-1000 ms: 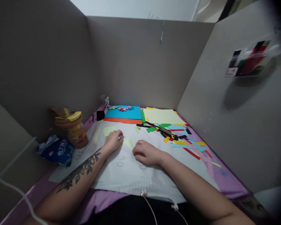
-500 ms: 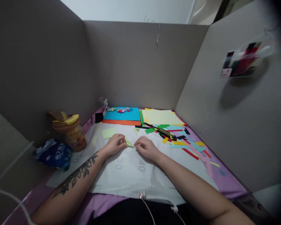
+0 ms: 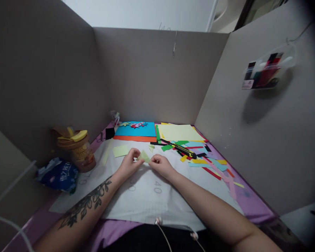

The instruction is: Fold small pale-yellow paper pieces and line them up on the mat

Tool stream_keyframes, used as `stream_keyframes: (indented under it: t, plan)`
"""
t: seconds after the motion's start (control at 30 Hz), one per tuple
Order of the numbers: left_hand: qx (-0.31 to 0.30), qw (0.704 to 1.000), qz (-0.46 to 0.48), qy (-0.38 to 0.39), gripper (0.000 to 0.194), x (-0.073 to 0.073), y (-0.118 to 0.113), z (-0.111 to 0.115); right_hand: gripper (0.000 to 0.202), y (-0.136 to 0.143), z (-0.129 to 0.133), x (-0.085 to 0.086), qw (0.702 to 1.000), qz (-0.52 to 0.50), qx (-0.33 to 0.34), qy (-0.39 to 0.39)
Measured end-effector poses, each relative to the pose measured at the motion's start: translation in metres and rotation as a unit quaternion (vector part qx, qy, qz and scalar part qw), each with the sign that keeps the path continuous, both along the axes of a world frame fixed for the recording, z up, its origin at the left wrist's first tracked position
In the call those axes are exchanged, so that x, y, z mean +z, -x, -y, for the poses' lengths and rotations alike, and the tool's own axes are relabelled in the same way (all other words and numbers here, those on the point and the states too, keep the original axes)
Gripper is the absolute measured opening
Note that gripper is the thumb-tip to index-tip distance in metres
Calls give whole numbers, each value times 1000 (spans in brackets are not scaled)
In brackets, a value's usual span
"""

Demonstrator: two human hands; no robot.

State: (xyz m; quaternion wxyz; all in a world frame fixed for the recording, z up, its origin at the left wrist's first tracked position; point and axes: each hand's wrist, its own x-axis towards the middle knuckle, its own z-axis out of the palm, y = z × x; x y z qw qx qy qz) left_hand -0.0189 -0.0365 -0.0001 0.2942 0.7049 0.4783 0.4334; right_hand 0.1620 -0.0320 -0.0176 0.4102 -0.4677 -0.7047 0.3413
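Observation:
A small pale green folded paper is held between both hands over the white sheet. My left hand pinches its left side between thumb and fingers. The fingertips of my right hand close on its lower right corner. A flat pale green square lies just left of my left hand, and a small folded green piece rests beyond the hands. Folded paper stars sit on a blue sheet at the back.
A yellow and black cutter lies among coloured paper strips on the right. Pale yellow sheets are stacked at the back. On the left stand a brown cup and a blue packet. Grey panels enclose the table.
The folded paper has been raised and turned, so more of its face shows between the hands. My left hand's fingers have shifted around its edge. The camera view has moved slightly.

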Motion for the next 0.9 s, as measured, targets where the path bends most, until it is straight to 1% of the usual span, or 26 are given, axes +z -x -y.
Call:
stream_keyframes:
  t: [0.07, 0.1, 0.13, 0.2, 0.23, 0.3, 0.37, 0.4, 0.47, 0.5, 0.57, 0.67, 0.73, 0.8, 0.9]
  plan:
    - [19, 996, 75, 48, 44, 3, -7, 0, 19, 4, 0, 2, 997, -65, -6, 30]
    - [15, 991, 110, 78, 50, 4, -11, -1, 20, 8, -1, 4, 994, -96, -8, 46]
    - [7, 984, 141, 108, 50, 6, -14, -2, 21, 11, -2, 6, 991, -123, -11, 59]
    - [-13, 966, 204, 157, 40, 9, -20, -7, 22, 21, -4, 12, 984, -165, -19, 70]
    - [-12, 955, 241, 174, 36, 11, -22, -10, 22, 25, -6, 15, 981, -181, -27, 68]
    - [3, 930, 316, 190, 33, 12, -24, -13, 21, 33, -8, 19, 975, -208, -47, 63]
    - [15, 914, 356, 192, 33, 12, -25, -14, 21, 39, -8, 18, 969, -233, -64, 58]
    - [17, 914, 357, 190, 33, 11, -25, -13, 19, 40, -8, 17, 966, -243, -65, 59]
    - [31, 926, 332, 177, 30, 9, -24, -11, 16, 41, -6, 11, 966, -245, -44, 71]
    - [44, 932, 318, 165, 28, 9, -24, -9, 15, 41, -5, 8, 969, -234, -28, 80]
    - [53, 944, 289, 151, 27, 8, -22, -9, 13, 40, -3, 5, 976, -205, -25, 73]
    - [43, 953, 259, 150, 26, 9, -20, -11, 10, 36, -1, 6, 984, -163, -51, 46]
    - [45, 958, 242, 150, 27, 9, -18, -12, 12, 33, -1, 9, 987, -146, -52, 45]
    - [48, 959, 235, 148, 28, 9, -17, -14, 16, 31, -2, 12, 987, -141, -47, 58]
    - [57, 949, 268, 158, 33, 10, -10, -16, 17, 28, -4, 13, 981, -152, -46, 110]
